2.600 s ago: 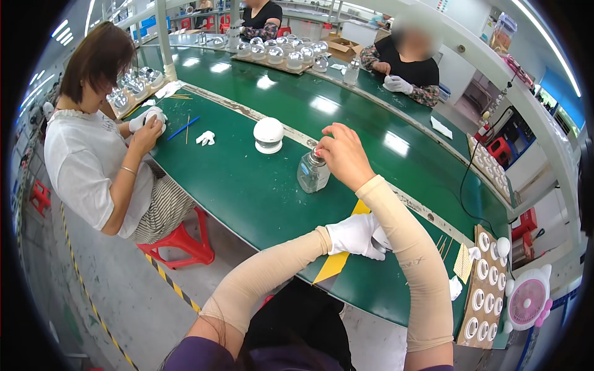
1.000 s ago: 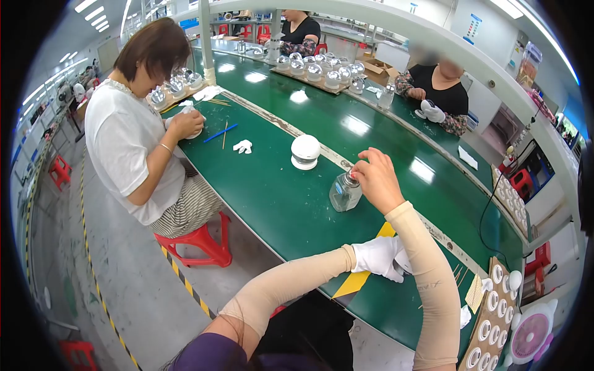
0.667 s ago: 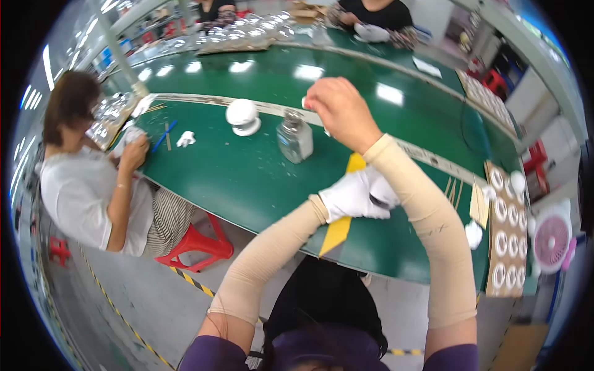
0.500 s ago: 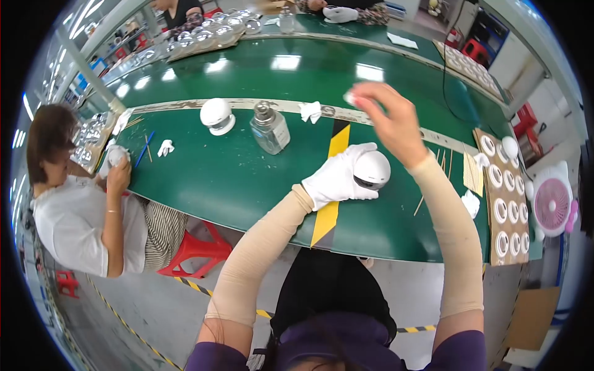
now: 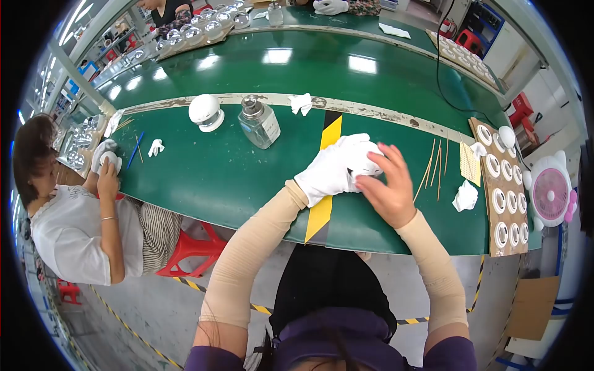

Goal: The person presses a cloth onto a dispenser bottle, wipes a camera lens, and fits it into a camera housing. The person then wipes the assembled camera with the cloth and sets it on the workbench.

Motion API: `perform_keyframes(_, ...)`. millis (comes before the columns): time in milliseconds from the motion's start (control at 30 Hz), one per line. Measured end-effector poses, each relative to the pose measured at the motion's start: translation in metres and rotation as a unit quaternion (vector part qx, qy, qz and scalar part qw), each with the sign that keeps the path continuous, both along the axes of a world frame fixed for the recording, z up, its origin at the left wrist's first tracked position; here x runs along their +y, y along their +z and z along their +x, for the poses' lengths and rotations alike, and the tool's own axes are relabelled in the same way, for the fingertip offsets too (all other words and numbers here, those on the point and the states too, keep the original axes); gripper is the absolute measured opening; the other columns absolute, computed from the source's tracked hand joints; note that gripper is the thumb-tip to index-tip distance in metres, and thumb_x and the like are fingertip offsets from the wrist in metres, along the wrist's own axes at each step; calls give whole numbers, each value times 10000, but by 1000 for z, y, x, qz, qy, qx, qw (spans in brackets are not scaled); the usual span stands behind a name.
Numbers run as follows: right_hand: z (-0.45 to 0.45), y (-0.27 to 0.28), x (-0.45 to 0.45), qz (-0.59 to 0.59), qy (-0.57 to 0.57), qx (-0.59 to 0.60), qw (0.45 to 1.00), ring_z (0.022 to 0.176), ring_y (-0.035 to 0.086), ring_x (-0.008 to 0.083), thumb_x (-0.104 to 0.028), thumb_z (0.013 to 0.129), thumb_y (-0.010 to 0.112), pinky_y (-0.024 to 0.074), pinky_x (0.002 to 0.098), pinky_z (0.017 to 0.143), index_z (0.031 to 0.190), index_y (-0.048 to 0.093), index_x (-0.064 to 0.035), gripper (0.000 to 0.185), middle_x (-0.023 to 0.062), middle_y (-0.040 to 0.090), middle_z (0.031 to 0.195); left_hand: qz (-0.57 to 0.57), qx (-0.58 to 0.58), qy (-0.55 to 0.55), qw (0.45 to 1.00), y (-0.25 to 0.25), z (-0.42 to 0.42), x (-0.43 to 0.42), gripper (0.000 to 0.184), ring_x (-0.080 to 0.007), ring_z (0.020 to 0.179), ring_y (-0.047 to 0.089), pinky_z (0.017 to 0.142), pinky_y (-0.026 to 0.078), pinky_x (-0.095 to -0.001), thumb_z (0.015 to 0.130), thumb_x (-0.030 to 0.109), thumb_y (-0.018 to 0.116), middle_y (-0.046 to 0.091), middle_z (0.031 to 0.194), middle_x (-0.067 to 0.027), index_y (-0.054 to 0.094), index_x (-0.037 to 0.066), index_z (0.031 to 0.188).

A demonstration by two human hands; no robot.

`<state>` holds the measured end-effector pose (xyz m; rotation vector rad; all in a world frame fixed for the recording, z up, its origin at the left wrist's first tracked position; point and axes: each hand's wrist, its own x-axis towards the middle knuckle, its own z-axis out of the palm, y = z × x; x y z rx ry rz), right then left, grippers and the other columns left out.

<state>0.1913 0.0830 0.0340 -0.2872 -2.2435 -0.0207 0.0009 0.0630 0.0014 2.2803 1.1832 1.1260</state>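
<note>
My left hand (image 5: 325, 172), in a white glove, is closed around a round white plastic housing (image 5: 366, 163), held just above the green bench. The glove hides much of the housing. My bare right hand (image 5: 391, 193) is at the housing's right side, its fingers bent and the fingertips against it. Whatever sits between those fingertips is hidden. To the left, a second white ball-shaped housing (image 5: 206, 112) stands on its base beside a clear bottle (image 5: 259, 123) with a metal pump top.
Thin wooden sticks (image 5: 434, 168), a crumpled white cloth (image 5: 465, 196) and a yellow cloth (image 5: 470, 164) lie right of my hands. Beyond them are a board of white rings (image 5: 502, 235) and a pink-white fan (image 5: 550, 195). A co-worker (image 5: 80, 210) sits at left.
My right hand has come down from above the bench, where its fingertips pinched something small and white, onto the housing. My left hand still holds the housing, now turned differently.
</note>
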Motion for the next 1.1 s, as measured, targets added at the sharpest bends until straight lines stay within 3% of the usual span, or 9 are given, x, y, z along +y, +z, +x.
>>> perform_keyframes(67, -7, -6, 5, -25, -1, -19, 1000, 1204, 536, 400, -30, 704, 788, 438, 530, 1017, 889, 690, -72, 213, 171, 583, 1243, -78, -115, 43, 989, -2, 2, -4, 643, -344, 1247, 480, 1015, 428, -415, 720, 267, 786, 467, 1396, -152, 554, 80, 1289)
perform_keyframes(133, -8, -18, 7, -62, 8, -35, 997, 1296, 473, 423, -32, 697, 799, 403, 553, 1053, 881, 682, -63, 221, 188, 553, 1309, -72, -106, 33, 991, 0, 1, -4, 645, -346, 1239, 486, 1012, 430, -415, 724, 275, 780, 479, 1383, -153, 549, 81, 1294)
perform_keyframes(267, 0, -22, 12, -58, 24, -25, 998, 1273, 497, 429, 7, 702, 783, 426, 510, 1047, 874, 645, -35, 224, 202, 558, 1300, -103, -120, 23, 987, 10, 2, -7, 694, -355, 1212, 502, 1008, 432, -414, 719, 331, 785, 498, 1356, -156, 528, 63, 1304)
perform_keyframes(400, 18, -29, 16, -89, 7, 4, 996, 1181, 582, 410, 41, 712, 762, 516, 414, 942, 869, 605, -17, 229, 220, 586, 1271, -124, -120, 69, 983, 12, 4, -8, 750, -352, 1200, 514, 1013, 428, -410, 699, 364, 807, 502, 1346, -154, 515, 44, 1311)
perform_keyframes(500, 18, -25, 18, -88, -13, 14, 996, 1111, 631, 384, 32, 712, 764, 560, 368, 835, 872, 609, -24, 229, 224, 606, 1251, -129, -88, 52, 986, 7, -1, -3, 824, -257, 1203, 516, 1017, 433, -341, 692, 237, 849, 461, 1369, -122, 434, 60, 1382)
perform_keyframes(567, 9, -19, 20, -87, -19, 24, 996, 1129, 627, 342, -33, 702, 776, 562, 361, 817, 833, 637, -68, 194, 152, 627, 1219, -204, -212, -8, 956, 3, -4, -1, 796, -253, 1224, 490, 1039, 411, -347, 707, 229, 837, 443, 1384, -116, 441, 49, 1373)
perform_keyframes(667, -8, -4, 19, -44, 11, -22, 999, 1164, 605, 342, -52, 698, 779, 553, 364, 835, 825, 651, -84, 182, 131, 633, 1214, -125, -164, -17, 978, 2, -4, 0, 743, -333, 1265, 440, 1071, 368, -393, 685, 305, 824, 480, 1347, -153, 509, 51, 1307)
perform_keyframes(800, -16, -3, 21, -62, 10, -31, 998, 1194, 585, 342, -58, 711, 778, 543, 372, 858, 836, 649, -98, 184, 109, 638, 1212, -155, -192, 8, 969, -6, -3, -1, 717, -331, 1263, 441, 1083, 356, -405, 702, 306, 807, 469, 1363, -135, 511, 77, 1313)
perform_keyframes(1100, 12, -18, 24, -180, 47, 25, 982, 1213, 571, 360, 23, 736, 751, 530, 381, 891, 877, 621, -26, 197, 163, 621, 1248, -130, -132, 24, 982, 4, 0, -3, 654, -326, 1242, 442, 1063, 370, -406, 710, 355, 801, 477, 1354, -135, 575, 93, 1265)
